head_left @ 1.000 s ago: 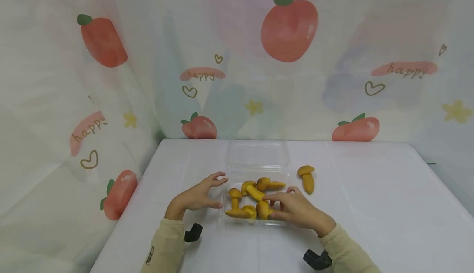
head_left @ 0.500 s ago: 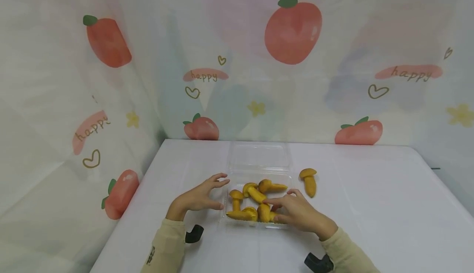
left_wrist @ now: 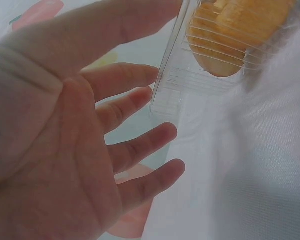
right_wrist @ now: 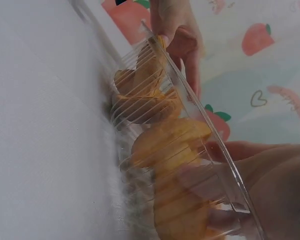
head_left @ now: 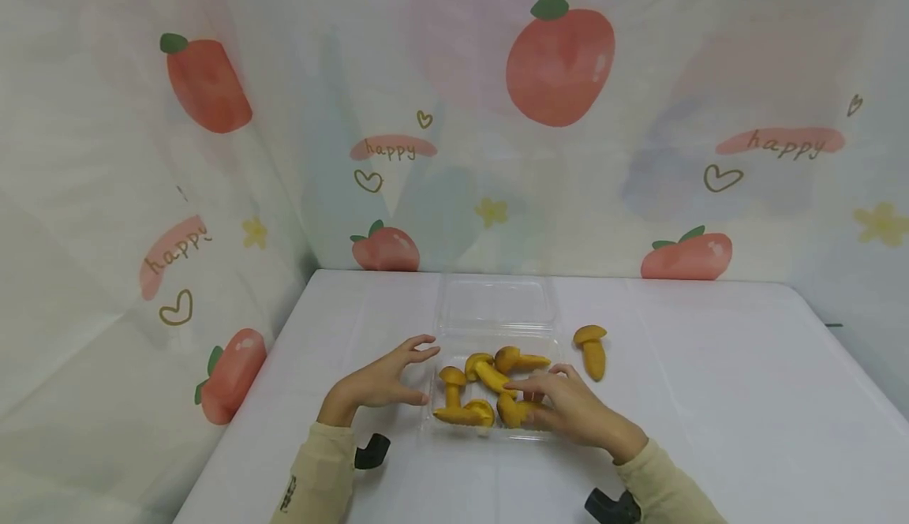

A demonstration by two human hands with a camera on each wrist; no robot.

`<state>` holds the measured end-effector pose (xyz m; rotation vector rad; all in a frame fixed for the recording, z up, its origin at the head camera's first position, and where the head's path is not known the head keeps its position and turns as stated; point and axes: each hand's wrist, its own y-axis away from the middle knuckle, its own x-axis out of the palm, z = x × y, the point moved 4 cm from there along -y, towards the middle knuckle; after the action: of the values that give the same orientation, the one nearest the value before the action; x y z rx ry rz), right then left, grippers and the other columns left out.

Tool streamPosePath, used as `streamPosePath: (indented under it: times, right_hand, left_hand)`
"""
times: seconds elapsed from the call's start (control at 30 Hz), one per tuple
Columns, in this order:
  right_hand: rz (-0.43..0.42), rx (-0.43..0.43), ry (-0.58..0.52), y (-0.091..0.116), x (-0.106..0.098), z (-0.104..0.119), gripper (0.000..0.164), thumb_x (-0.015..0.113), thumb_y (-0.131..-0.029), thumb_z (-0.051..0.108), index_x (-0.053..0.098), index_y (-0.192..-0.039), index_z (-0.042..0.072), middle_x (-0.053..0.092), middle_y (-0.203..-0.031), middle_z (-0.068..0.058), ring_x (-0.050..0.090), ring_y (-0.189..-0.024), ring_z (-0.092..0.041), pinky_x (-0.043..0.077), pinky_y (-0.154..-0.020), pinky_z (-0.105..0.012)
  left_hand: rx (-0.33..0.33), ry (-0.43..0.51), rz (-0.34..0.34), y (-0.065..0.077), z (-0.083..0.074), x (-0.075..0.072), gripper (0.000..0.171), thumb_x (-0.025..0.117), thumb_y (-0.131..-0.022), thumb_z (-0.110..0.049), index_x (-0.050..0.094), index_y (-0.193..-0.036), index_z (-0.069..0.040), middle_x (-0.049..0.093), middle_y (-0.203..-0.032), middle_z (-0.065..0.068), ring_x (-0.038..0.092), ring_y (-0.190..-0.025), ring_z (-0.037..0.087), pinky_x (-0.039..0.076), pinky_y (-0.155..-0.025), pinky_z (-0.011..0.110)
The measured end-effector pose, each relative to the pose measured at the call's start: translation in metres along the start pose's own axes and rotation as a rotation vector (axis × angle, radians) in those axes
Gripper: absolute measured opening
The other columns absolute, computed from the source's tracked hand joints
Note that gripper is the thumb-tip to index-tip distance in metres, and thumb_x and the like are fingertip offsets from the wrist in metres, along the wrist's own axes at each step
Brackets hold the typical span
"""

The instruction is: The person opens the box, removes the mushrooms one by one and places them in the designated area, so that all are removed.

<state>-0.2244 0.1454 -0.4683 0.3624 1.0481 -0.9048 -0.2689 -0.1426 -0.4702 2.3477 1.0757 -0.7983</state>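
Note:
A clear plastic box [head_left: 521,434] holds several yellow-brown mushrooms. My right hand [head_left: 578,413] reaches in at its front right corner and grips a mushroom [head_left: 509,411] lying low inside; through the ribbed wall in the right wrist view, the thumb [right_wrist: 200,180] presses on its stem. My left hand [head_left: 376,380] is at the box's left side, fingers spread and relaxed, holding nothing; in the left wrist view its fingertips come right at the clear rim. Near the front left lies another mushroom [head_left: 465,413], with an upright-looking mushroom [head_left: 452,386] behind it.
The box's clear lid [head_left: 497,303] lies folded back toward the wall. One mushroom [head_left: 591,352] rests on the white table [head_left: 710,398] right of the box. Two mushrooms, a bent mushroom [head_left: 486,372] and a sideways mushroom [head_left: 521,360], lie in the back of the box.
The mushroom under my right hand has turned, its cap tipping and shifting slightly to the right. My left hand keeps its place beside the box. The head view has shifted a little.

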Motion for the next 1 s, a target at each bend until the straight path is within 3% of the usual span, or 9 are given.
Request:
streamPosePath:
  times: [0.17, 0.3, 0.4, 0.6, 0.7, 1.0]
  right_hand:
    - [-0.046, 0.002, -0.024, 0.001, 0.000, -0.002, 0.048, 0.076, -0.086, 0.007, 0.067, -0.133, 0.013, 0.069, -0.096, 0.013, 0.058, -0.084, 0.000, 0.036, -0.093, -0.042]
    - [-0.062, -0.010, -0.095, -0.001, 0.001, -0.007, 0.048, 0.072, -0.088, 0.001, 0.064, -0.135, 0.008, 0.072, -0.119, -0.003, 0.058, -0.084, 0.002, 0.045, -0.091, -0.036]
    - [-0.062, -0.014, -0.164, -0.002, 0.000, -0.010, 0.049, 0.068, -0.090, -0.002, 0.062, -0.138, 0.004, 0.068, -0.133, -0.012, 0.063, -0.089, -0.004, 0.054, -0.086, -0.032]
    - [-0.065, 0.027, -0.280, -0.001, -0.005, -0.012, 0.047, 0.065, -0.096, 0.006, 0.056, -0.143, 0.003, 0.064, -0.139, -0.016, 0.066, -0.113, -0.022, 0.056, -0.097, -0.044]
    - [-0.115, 0.038, -0.323, -0.002, -0.008, -0.012, 0.048, 0.064, -0.098, 0.010, 0.054, -0.145, 0.006, 0.061, -0.142, -0.016, 0.065, -0.116, -0.023, 0.055, -0.098, -0.049]
    - [-0.322, 0.029, -0.382, -0.004, -0.023, -0.016, 0.053, 0.058, -0.102, 0.007, 0.043, -0.153, 0.007, 0.060, -0.141, -0.020, 0.063, -0.111, -0.010, 0.057, -0.087, -0.025]
  left_hand:
    - [-0.006, 0.000, 0.002, 0.000, 0.000, 0.001, 0.079, 0.077, -0.089, -0.016, 0.038, -0.156, -0.007, 0.020, -0.168, 0.010, 0.025, -0.154, 0.038, 0.027, -0.120, 0.063]
    - [-0.002, 0.008, 0.006, 0.001, 0.000, 0.001, 0.079, 0.077, -0.090, -0.016, 0.037, -0.157, -0.007, 0.020, -0.169, 0.010, 0.024, -0.154, 0.039, 0.027, -0.120, 0.064]
    - [-0.001, 0.016, 0.007, 0.003, -0.001, 0.001, 0.079, 0.077, -0.090, -0.016, 0.037, -0.157, -0.006, 0.019, -0.169, 0.010, 0.024, -0.154, 0.040, 0.027, -0.120, 0.064]
    - [-0.002, 0.013, 0.014, 0.005, -0.002, 0.001, 0.079, 0.077, -0.090, -0.016, 0.036, -0.157, -0.006, 0.018, -0.169, 0.012, 0.025, -0.153, 0.041, 0.027, -0.120, 0.065]
    - [0.003, 0.005, 0.017, 0.005, -0.001, 0.001, 0.079, 0.076, -0.090, -0.016, 0.036, -0.157, -0.005, 0.018, -0.169, 0.012, 0.025, -0.153, 0.041, 0.027, -0.120, 0.065]
    - [0.013, -0.009, 0.018, 0.001, -0.002, -0.001, 0.079, 0.076, -0.091, -0.016, 0.035, -0.157, -0.005, 0.017, -0.169, 0.014, 0.025, -0.153, 0.041, 0.028, -0.119, 0.065]
